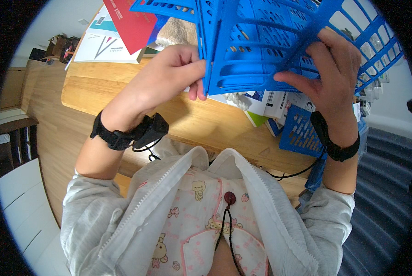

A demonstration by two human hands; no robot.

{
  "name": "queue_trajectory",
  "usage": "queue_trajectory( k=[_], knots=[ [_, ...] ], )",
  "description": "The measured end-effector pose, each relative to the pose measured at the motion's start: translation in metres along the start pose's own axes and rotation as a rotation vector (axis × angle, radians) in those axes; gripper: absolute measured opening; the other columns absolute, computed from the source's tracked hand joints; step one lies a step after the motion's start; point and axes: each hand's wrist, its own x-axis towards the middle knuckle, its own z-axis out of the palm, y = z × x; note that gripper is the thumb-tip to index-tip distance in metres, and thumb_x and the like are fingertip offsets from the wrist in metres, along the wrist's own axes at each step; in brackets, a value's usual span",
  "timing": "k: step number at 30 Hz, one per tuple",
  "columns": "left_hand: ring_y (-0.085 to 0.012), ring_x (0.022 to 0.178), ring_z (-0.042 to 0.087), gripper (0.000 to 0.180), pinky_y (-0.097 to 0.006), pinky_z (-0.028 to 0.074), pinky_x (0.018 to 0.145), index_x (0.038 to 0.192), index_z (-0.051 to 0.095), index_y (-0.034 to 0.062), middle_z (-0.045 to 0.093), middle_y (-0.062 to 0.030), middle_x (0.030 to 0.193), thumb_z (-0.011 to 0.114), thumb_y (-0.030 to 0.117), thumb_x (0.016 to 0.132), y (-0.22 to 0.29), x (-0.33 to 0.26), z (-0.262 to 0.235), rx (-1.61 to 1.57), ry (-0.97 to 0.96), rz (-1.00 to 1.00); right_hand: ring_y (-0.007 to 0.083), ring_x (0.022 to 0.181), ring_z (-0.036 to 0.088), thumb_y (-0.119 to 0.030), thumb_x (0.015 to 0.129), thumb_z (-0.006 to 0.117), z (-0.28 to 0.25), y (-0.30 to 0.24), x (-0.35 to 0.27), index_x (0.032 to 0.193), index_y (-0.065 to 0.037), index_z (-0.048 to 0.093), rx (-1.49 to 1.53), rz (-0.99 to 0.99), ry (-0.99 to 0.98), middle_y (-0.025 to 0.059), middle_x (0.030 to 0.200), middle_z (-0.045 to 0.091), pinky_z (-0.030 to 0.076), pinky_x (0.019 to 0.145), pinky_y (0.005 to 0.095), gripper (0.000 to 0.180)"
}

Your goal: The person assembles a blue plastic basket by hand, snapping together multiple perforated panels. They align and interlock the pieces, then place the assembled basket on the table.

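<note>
Blue slotted panels (261, 41) are held up above the surface (100, 87), the left hand (169, 73) pinching one panel's edge and the right hand (330, 73) gripping the other. The edges are best kept aligned, with pressure applied evenly so the thin plastic is not bent.

Blue basket (261, 41) glossy plastic; table (104, 92) smooth wood.

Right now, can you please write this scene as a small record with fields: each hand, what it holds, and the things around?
left hand: pinches the edge of a blue plastic lattice panel
right hand: grips the same panel from its right side, fingers spread
panel position: held up above the wooden table
on the table: books and papers, a red booklet, another blue lattice piece
wrists: black straps with cables
</note>
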Motion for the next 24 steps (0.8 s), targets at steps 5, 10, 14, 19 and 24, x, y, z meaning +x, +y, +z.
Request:
queue_trajectory(
  k=[5,10,14,19,24],
  knots=[
    [-0.0078,0.056,0.057,0.024,-0.018,0.041,0.05,0.072,0.052,0.0013,0.063,-0.0075,0.067,0.045,0.019,0.087,0.003,-0.001,-0.002,0.031,-0.022,-0.005,0.0194,0.084,0.048,-0.05,0.058,0.073,0.0,-0.001,-0.001,0.082,-0.007,0.056,-0.022,0.002,-0.001,0.0056,0.101,0.052,0.034,0.071,0.0308,0.051],
    [-0.0064,0.059,0.059,0.028,-0.016,0.038,0.049,0.072,0.054,0.0034,0.065,-0.0058,0.071,0.042,0.022,0.089,0.004,-0.001,-0.002,0.04,-0.028,-0.003,0.0193,0.085,0.048,-0.052,0.057,0.072,0.002,-0.004,-0.003,0.083,-0.008,0.057,-0.068,0.012,0.014,0.0057,0.1,0.052,0.035,0.071,0.0303,0.053],
    [-0.005,0.06,0.059,0.029,-0.015,0.039,0.05,0.074,0.058,0.004,0.066,-0.0039,0.071,0.043,0.025,0.088,0.004,0.0,-0.002,0.039,-0.023,0.006,0.0192,0.085,0.048,-0.052,0.059,0.072,-0.001,-0.008,-0.004,0.084,-0.008,0.058,-0.107,0.008,0.025,0.0056,0.099,0.052,0.035,0.071,0.0303,0.052],
    [-0.0043,0.061,0.058,0.031,-0.015,0.04,0.05,0.075,0.062,0.0043,0.066,-0.003,0.071,0.045,0.028,0.087,0.005,0.002,-0.003,0.025,-0.058,0.021,0.0195,0.086,0.048,-0.051,0.059,0.072,-0.004,-0.008,0.0,0.084,-0.008,0.058,-0.108,0.044,0.0,0.0061,0.099,0.053,0.035,0.071,0.0311,0.051],
    [-0.0048,0.059,0.057,0.03,-0.016,0.043,0.051,0.073,0.061,0.0038,0.065,-0.0039,0.072,0.047,0.027,0.087,0.004,0.002,-0.004,-0.031,-0.029,0.001,0.0194,0.084,0.048,-0.048,0.058,0.075,-0.01,-0.009,0.004,0.082,-0.008,0.058,-0.119,0.067,-0.019,0.0065,0.097,0.052,0.035,0.069,0.0306,0.05]
  ],
)
